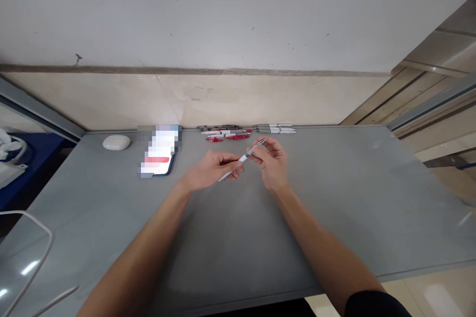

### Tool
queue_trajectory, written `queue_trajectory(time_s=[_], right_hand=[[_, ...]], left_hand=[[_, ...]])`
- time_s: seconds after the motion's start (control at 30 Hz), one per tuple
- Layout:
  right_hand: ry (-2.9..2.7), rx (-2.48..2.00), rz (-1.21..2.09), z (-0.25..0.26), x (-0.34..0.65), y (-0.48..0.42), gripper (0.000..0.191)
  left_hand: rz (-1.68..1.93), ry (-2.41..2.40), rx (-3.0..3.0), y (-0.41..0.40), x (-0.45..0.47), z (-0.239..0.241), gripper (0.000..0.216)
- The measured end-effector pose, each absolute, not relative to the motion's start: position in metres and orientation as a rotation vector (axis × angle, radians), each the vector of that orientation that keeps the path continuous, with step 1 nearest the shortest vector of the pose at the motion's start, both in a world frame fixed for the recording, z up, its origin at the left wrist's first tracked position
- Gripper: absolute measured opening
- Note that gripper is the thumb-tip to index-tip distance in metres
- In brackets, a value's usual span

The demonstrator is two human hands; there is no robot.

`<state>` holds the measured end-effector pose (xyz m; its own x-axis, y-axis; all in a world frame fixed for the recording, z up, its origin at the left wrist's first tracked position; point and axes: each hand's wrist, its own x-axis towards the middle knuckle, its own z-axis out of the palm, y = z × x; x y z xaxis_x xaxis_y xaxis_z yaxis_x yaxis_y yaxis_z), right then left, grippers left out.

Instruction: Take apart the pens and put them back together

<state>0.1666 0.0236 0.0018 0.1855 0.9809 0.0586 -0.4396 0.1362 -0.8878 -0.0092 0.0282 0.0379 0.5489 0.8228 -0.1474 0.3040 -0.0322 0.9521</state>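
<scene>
Both of my hands grip one white and grey pen (243,158), held at a slant above the middle of the table. My left hand (212,170) pinches its lower white part, whose end pokes out below the fingers. Around the grey upper part, near the silvery tip, my right hand (274,163) has its fingers closed. Just beyond the hands lies a group of pens (226,133) in white, dark and red. To the right of that group, several white and grey pens (275,129) lie side by side against the back edge.
A phone (160,151) with a lit, blurred screen lies at the left, beside a small white rounded case (116,142). A white cable (46,242) loops over the near left corner of the grey table (357,198). A tiled wall (260,99) borders the back edge.
</scene>
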Motion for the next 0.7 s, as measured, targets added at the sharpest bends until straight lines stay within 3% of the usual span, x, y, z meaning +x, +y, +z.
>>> queue_trajectory(time_s=[0.37,0.7], right_hand=[[-0.674,-0.688,1.317,-0.006,0.176,0.027,0.009],[-0.582,-0.57,1.452,-0.01,0.174,0.029,0.013]], left_hand=[[0.346,0.838,1.424,0.037,-0.007,0.046,0.033],[0.287,0.781,1.353,0.041,-0.007,0.045,0.033]])
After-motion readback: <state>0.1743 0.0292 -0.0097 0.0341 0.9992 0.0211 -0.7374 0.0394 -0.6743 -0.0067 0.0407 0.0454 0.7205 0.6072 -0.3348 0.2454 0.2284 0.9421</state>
